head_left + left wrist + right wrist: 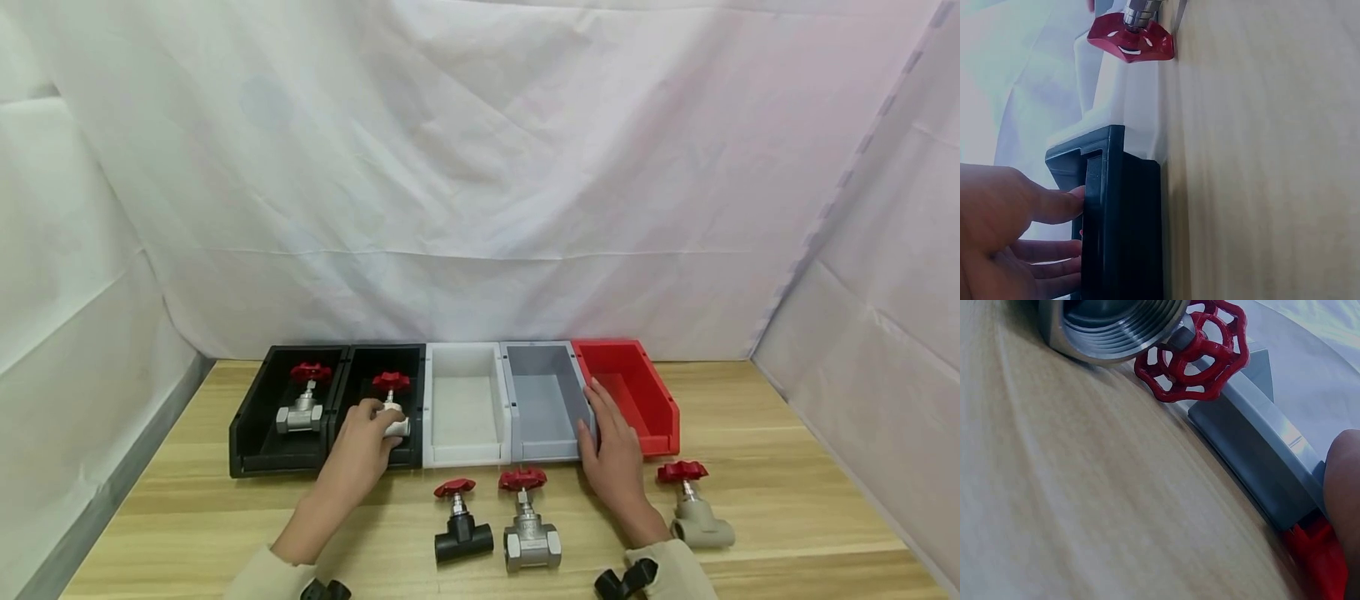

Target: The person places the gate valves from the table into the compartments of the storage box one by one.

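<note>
In the head view my left hand (365,437) reaches into the second black bin (340,400), thumb and fingers around the body of a white valve (397,427) with a red handwheel. The left wrist view shows the fingers (1047,250) behind that bin's front wall, which hides the valve's body. My right hand (617,454) rests with extended fingers on the edge between the grey bin (546,451) and the red bin (660,445), holding nothing. A silver metal valve (302,415) lies in the far-left black bin (255,462).
On the wooden table, before the bins, stand a black valve (463,537), another silver valve (532,542) and, at right, a beige valve (702,525), all with red handwheels. A white bin (467,454) sits mid-row. White cloth (480,183) hangs behind.
</note>
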{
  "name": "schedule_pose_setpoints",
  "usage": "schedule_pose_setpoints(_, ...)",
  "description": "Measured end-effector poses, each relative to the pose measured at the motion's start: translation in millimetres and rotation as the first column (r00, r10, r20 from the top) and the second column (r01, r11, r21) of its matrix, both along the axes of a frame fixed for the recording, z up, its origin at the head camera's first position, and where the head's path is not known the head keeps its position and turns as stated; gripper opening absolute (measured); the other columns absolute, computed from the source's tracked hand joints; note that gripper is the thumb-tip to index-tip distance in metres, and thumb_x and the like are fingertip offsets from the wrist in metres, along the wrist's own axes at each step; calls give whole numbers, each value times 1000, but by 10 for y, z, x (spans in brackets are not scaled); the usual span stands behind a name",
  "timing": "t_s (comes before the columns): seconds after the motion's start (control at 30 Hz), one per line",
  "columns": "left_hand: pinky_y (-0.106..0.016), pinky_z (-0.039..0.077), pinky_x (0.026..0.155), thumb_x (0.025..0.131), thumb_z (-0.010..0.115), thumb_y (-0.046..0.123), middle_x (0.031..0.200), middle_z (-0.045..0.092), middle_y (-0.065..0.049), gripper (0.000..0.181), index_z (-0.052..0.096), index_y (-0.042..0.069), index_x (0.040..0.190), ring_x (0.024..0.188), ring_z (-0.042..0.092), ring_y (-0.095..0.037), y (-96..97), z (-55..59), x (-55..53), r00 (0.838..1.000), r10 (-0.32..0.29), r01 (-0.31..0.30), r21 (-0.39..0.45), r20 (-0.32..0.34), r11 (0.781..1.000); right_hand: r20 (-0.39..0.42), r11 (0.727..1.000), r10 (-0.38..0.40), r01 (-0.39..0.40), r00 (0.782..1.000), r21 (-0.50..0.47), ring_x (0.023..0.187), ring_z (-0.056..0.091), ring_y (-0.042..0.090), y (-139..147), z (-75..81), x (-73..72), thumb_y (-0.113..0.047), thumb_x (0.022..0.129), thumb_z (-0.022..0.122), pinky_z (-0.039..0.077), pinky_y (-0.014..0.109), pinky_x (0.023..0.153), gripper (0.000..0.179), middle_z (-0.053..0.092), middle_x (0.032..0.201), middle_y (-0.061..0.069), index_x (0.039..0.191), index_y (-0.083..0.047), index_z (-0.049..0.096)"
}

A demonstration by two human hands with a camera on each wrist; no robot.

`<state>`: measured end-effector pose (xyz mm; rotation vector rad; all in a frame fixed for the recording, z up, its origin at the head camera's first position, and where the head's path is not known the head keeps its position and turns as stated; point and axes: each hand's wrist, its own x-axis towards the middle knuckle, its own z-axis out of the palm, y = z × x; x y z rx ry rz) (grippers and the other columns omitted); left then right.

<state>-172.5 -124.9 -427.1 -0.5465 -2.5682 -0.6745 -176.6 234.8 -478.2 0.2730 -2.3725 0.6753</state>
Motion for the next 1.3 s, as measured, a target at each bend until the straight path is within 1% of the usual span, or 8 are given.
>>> schedule_pose_setpoints(0.3,-42,51,69,74,79,-4,104,58,-21,25,71,6,96,89,54,-37,18,31,143,1000,8,-8,7,-23,1000,1,1000,-15,15,1000,1,122,48,28,-8,1,-8,-9,85,69,43,45,76,64,38,149,3,144,-12,44)
schedule_pose_setpoints(0.5,-38,51,65,72,81,-3,103,57,-16,32,69,7,100,88,54,-32,102,67,297,993,-25,28,22,-116,999,22,1000,-20,20,1000,3,124,46,29,-13,-10,5,-10,85,69,43,47,78,65,37,150,3,145,-14,42)
schedule_pose_setpoints(0.57,-38,51,67,71,81,-3,101,56,-13,35,68,7,103,88,55,-30,134,79,346,991,-39,41,16,-126,999,14,1000,-15,15,1000,6,124,46,30,-11,-13,8,-10,85,69,43,48,77,66,37,150,4,145,-13,42)
schedule_pose_setpoints(0.67,-37,51,72,73,81,0,100,56,-9,37,68,8,107,90,55,-27,181,92,417,995,-55,57,13,-82,998,10,1000,-12,12,1000,1,124,46,29,-7,-10,8,-9,84,69,43,47,77,66,37,150,3,145,-13,42)
schedule_pose_setpoints(0.77,-35,51,74,76,79,4,101,56,-6,36,68,10,110,92,54,-23,225,97,486,998,-64,64,19,-12,998,16,1000,-14,14,1000,-2,125,46,28,-4,-7,1,-9,84,69,43,47,78,67,36,151,1,145,-14,42)
schedule_pose_setpoints(0.97,-31,49,72,81,76,7,99,55,-1,31,68,10,111,88,52,-16,302,113,590,993,-84,81,35,85,996,28,1000,-19,19,999,-10,126,45,28,-1,0,-2,-9,85,69,43,47,80,66,35,151,0,145,-14,42)
schedule_pose_setpoints(1.2,-32,49,74,82,75,9,99,54,0,30,68,11,111,91,51,-15,367,122,672,987,-119,113,58,106,992,18,1000,-12,13,1000,-11,125,46,28,0,-10,-8,-10,85,68,43,47,79,64,36,151,1,145,-14,43)
schedule_pose_setpoints(1.3,-33,50,75,85,73,13,101,53,0,29,67,13,113,92,51,-14,388,124,698,981,-134,126,63,141,990,11,1000,-10,10,1000,-7,124,46,29,2,-16,-12,-10,85,68,43,48,79,64,36,150,1,144,-13,43)
